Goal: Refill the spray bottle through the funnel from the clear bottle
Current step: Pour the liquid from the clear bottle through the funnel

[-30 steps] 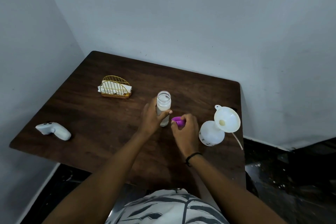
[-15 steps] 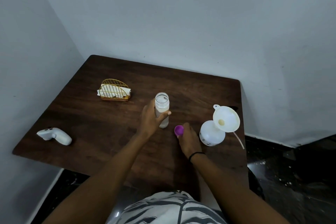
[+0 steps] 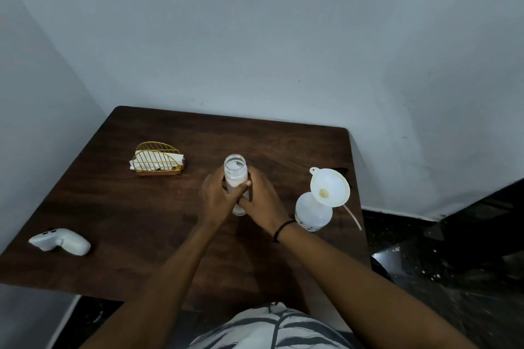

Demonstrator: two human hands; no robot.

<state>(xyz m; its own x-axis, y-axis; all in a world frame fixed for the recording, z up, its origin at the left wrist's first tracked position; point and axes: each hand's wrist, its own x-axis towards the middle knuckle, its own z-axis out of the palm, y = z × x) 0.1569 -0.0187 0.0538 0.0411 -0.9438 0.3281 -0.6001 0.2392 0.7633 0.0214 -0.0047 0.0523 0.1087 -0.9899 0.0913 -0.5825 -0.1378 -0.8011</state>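
Since the earlier frame, right hand joins left hand; both grip the uncapped clear bottle. Careless tilting risks spilling beside the funnel.

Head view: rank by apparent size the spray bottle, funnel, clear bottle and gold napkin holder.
1. gold napkin holder
2. spray bottle, funnel: too alike to rank
3. clear bottle, partly hidden by hands, so unsure

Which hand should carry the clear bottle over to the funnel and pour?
Probably the right hand. Both hands hold the clear bottle, already uncapped, but the funnel in the spray bottle stands on the right hand's side, so the left hand would have to cross over.
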